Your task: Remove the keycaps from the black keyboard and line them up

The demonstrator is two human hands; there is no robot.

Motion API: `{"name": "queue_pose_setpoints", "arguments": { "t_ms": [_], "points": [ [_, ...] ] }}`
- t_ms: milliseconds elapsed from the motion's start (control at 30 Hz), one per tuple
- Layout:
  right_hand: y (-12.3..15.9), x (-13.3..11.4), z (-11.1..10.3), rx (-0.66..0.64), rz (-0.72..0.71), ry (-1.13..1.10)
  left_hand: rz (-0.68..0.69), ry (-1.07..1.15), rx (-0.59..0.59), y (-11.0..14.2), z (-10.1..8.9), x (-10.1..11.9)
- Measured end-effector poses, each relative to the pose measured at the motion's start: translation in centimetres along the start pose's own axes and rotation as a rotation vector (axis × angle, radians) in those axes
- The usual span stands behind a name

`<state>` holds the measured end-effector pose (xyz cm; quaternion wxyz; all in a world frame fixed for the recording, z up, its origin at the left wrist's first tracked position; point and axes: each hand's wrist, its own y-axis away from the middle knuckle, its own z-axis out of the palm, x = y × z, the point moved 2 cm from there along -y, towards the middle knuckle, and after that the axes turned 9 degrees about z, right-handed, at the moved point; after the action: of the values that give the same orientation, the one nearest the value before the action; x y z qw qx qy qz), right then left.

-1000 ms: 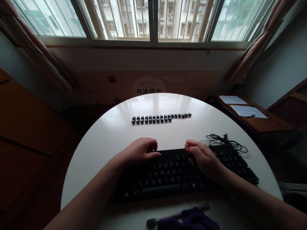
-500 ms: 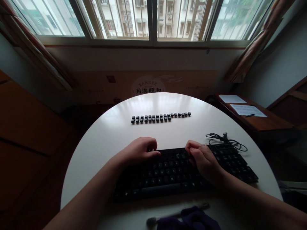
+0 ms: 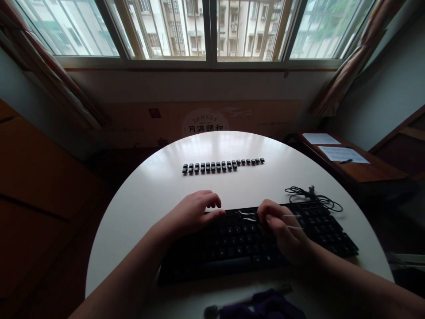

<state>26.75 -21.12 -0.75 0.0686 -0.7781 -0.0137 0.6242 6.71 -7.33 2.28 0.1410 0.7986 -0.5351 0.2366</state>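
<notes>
A black keyboard (image 3: 229, 263) lies across the near part of the white round table. My left hand (image 3: 199, 208) rests at its upper left edge, fingers loosely bent and thumb apart, with nothing visible between them. My right hand (image 3: 282, 226) is closed over the keyboard's upper middle, gripping a wire keycap puller (image 3: 247, 216). Thin wires of the puller stick out on both sides of that fist; its middle is hidden by the fingers. The wire ends on the left are over the top key rows. Farther back, several loose black keycaps (image 3: 213, 167) stand in two rows.
A coiled black cable (image 3: 312, 197) lies behind the keyboard's right end. Near the table's front edge are a dark purple cloth (image 3: 268, 305) and a brush (image 3: 211, 311). Papers (image 3: 343, 154) and a pen lie on a wooden side desk (image 3: 375, 175) at right.
My right hand has turned slightly, and the puller's wires now show more clearly on both sides of it. My left fingers have lifted a little away from the thumb.
</notes>
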Motion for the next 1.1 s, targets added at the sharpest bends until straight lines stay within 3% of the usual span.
{"name": "queue_pose_setpoints", "arguments": {
  "t_ms": [167,300,467,633,833,1000,1100],
  "points": [
    [0.9,-2.3,0.3,-0.162,-0.245,0.129,0.089,0.049,-0.018,0.4,0.0,3.3],
    [0.8,-3.0,0.6,-0.180,-0.396,0.200,0.130,0.095,-0.032,0.4,0.5,4.1],
    [0.8,-2.9,0.8,-0.070,-0.420,0.338,0.110,0.084,-0.037,0.2,1.0,3.5],
    [1.3,-3.3,0.8,0.088,-0.554,0.502,0.098,0.114,-0.026,0.2,1.0,3.5],
    [1.2,-3.5,-1.0,0.254,-0.606,0.474,0.054,0.175,0.019,0.5,0.4,3.2],
    [0.6,-3.2,-1.0,0.110,-0.548,0.434,0.123,0.151,-0.011,0.5,0.6,4.2],
    [0.5,-3.1,0.0,0.059,-0.616,0.508,0.170,0.151,-0.048,0.5,0.9,5.0]
  ]
}}
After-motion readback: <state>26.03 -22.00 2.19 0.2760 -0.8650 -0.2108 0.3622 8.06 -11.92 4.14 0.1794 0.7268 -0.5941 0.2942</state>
